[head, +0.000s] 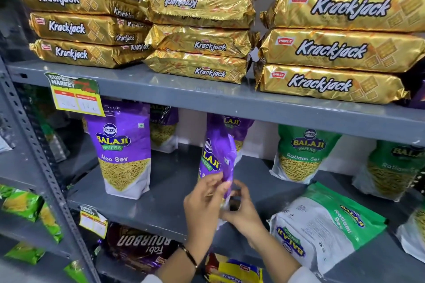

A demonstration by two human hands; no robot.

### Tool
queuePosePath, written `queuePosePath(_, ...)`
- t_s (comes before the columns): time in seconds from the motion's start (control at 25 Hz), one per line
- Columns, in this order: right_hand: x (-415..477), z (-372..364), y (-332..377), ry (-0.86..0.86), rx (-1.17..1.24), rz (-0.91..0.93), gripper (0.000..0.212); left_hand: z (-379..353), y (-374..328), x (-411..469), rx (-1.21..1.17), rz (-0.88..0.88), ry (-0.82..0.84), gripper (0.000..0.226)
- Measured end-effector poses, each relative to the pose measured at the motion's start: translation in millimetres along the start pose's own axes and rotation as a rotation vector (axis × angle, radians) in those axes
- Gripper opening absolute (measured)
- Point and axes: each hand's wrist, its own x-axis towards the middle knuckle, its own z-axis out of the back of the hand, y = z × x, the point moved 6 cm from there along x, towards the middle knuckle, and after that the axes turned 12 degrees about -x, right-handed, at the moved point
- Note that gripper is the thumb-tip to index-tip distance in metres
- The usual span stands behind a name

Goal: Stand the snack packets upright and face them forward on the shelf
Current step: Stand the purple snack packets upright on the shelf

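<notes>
both hands, left hand (202,204) and right hand (243,209), had fingers pinched on the lower end of a purple packet (218,156), upright mid-shelf (165,195) but turned edge-on. likely light, crinkly, slippery film; best held low at the sides. a green packet (322,223) lay flat just right; another purple one (124,151) stood facing forward further left.

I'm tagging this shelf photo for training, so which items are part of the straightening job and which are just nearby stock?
Job items: purple packet held by left hand and right hand; upright Aloo Sev packet; fallen green Ratlami Sev packet.

Nearby stock: Krackjack stacks; Bourbon packs; price tag.
</notes>
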Motion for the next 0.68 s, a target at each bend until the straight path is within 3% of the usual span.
queuePosePath(0.16, 10, 18, -4, -0.023, 0.081, -0.036, 0.036, 35, -6, 70, -0.093, 0.016, -0.174, 0.011)
queuePosePath(0.24, 19, 24, -6, 0.014, 0.068, -0.099, 0.025, 39, 2, 104, -0.074, 0.175, -0.115, 0.025)
queuePosePath(0.36, 37, 30, -7, -0.014, 0.041, -0.122, 0.028, 30, 13, 123, -0.067, 0.36, 0.056, 0.022)
queuePosePath(0.44, 46, 29, -9, -0.076, 0.037, -0.135, 0.035, 35, 15, 127, -0.091, 0.337, 0.005, 0.004)
queuePosePath(0.68, 46, 28, -8, -0.224, -0.056, -0.164, 0.028, 42, 5, 130, -0.082, 0.226, -0.063, 0.011)
